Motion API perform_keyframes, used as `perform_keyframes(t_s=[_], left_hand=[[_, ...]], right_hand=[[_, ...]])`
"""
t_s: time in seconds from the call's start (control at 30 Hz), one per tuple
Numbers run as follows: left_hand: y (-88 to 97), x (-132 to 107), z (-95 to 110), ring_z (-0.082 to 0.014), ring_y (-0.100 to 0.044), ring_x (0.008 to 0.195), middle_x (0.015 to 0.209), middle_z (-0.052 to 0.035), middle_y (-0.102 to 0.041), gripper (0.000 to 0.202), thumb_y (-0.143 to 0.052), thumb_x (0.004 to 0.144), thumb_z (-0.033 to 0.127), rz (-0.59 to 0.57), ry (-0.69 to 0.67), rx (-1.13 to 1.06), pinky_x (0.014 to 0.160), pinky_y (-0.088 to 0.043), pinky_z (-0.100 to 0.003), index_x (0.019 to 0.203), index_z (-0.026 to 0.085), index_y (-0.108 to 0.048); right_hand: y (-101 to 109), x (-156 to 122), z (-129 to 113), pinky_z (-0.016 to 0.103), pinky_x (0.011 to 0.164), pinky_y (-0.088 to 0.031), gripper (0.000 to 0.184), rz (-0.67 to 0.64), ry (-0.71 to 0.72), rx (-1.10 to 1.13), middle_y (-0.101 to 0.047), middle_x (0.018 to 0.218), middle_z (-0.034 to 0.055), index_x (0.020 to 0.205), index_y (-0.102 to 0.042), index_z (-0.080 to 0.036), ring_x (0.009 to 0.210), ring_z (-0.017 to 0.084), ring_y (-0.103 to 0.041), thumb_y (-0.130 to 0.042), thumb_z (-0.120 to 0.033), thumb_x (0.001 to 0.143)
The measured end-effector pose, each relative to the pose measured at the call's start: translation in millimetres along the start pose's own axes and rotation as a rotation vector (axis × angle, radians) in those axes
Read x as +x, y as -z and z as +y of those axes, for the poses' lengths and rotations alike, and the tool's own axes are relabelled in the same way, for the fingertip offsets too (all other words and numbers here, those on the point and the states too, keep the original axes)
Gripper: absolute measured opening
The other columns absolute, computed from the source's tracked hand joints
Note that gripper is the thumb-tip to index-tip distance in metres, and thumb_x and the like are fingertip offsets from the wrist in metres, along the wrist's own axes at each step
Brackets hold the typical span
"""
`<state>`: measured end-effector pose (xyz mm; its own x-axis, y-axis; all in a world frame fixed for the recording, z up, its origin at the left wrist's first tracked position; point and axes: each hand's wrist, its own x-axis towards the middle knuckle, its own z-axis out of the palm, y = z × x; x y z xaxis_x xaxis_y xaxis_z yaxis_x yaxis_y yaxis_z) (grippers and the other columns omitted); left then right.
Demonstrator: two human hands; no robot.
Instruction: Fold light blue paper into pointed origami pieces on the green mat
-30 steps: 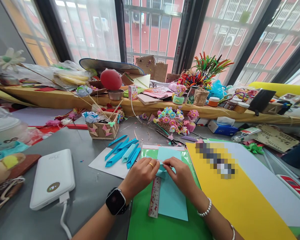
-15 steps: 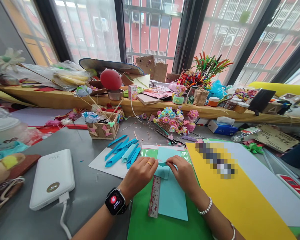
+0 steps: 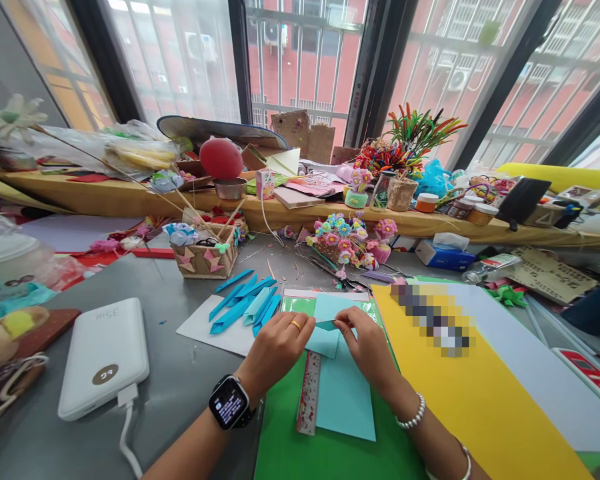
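Between my two hands is a small piece of light blue paper point(image 3: 325, 320), pinched at both ends. My left hand point(image 3: 283, 337), with a ring and a smartwatch, is closed on its left end. My right hand point(image 3: 363, 340) pinches the right end between thumb and fingers. Just below lies another small light blue piece point(image 3: 324, 343). Under it are a larger light blue sheet point(image 3: 347, 400) and a patterned ruler point(image 3: 309, 393), all on a green sheet point(image 3: 290, 453). Several folded blue paper strips point(image 3: 240, 303) rest on white paper point(image 3: 193, 327) to the left.
A white power bank point(image 3: 105, 360) with a cable lies at left. Yellow paper point(image 3: 485, 400) and a pale sheet point(image 3: 545, 373) cover the right side. Behind are a cardboard basket point(image 3: 207, 259), pliers point(image 3: 353, 283), crafted flowers point(image 3: 340, 233) and a cluttered ledge point(image 3: 290, 217).
The small paper between my hands has tilted slightly, and my right fingers have shifted a little. The watch screen has changed from a red icon to text.
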<state>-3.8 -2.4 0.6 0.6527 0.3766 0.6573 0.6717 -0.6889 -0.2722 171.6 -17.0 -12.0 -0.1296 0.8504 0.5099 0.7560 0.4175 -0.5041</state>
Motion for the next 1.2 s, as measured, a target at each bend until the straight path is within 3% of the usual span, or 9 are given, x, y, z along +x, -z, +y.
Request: perform_keyframes(t_s=[0.2, 0.6, 0.83, 1.2], left_hand=[[1.8, 0.2, 2.8, -0.0157, -0.056, 0.065, 0.07, -0.0043, -0.06, 0.02, -0.034, 0.084, 0.01, 0.013, 0.027, -0.036, 0.058, -0.044, -0.028, 0.084, 0.013, -0.054], [1.2, 1.1, 3.0, -0.0152, -0.055, 0.063, 0.065, -0.0033, -0.057, 0.022, -0.033, 0.085, 0.012, -0.019, 0.003, -0.046, 0.057, -0.042, -0.027, 0.08, 0.014, -0.054], [1.6, -0.5, 5.8, -0.0155, -0.053, 0.06, 0.064, -0.0022, -0.056, 0.021, -0.036, 0.083, 0.009, -0.096, 0.024, -0.053, 0.056, -0.042, -0.027, 0.074, 0.016, -0.054], [-3.9, -0.7, 4.4, -0.017, -0.057, 0.064, 0.07, -0.0059, -0.061, 0.021, -0.034, 0.083, 0.008, 0.002, -0.011, -0.035, 0.056, -0.046, -0.029, 0.087, 0.011, -0.055]], right_hand=[[1.7, 1.2, 0.6, 0.025, 0.058, -0.044, 0.01, -0.014, -0.007, 0.14, -0.06, 0.07, 0.002, 0.075, -0.055, -0.018, 0.065, 0.015, -0.056, -0.048, -0.021, 0.08], [1.3, 0.4, -0.9, 0.025, 0.058, -0.042, 0.008, -0.022, 0.039, 0.082, -0.06, 0.068, 0.0022, 0.072, -0.056, -0.018, 0.065, 0.016, -0.055, -0.052, -0.018, 0.078], [0.4, -1.9, -0.6, 0.026, 0.058, -0.041, 0.011, -0.046, 0.029, 0.034, -0.059, 0.065, 0.0017, 0.069, -0.058, -0.018, 0.063, 0.016, -0.055, -0.053, -0.018, 0.078], [1.6, -0.2, 3.7, 0.027, 0.056, -0.042, 0.014, 0.025, -0.024, 0.011, -0.059, 0.062, 0.0012, 0.064, -0.055, -0.018, 0.059, 0.016, -0.054, -0.055, -0.025, 0.076]])
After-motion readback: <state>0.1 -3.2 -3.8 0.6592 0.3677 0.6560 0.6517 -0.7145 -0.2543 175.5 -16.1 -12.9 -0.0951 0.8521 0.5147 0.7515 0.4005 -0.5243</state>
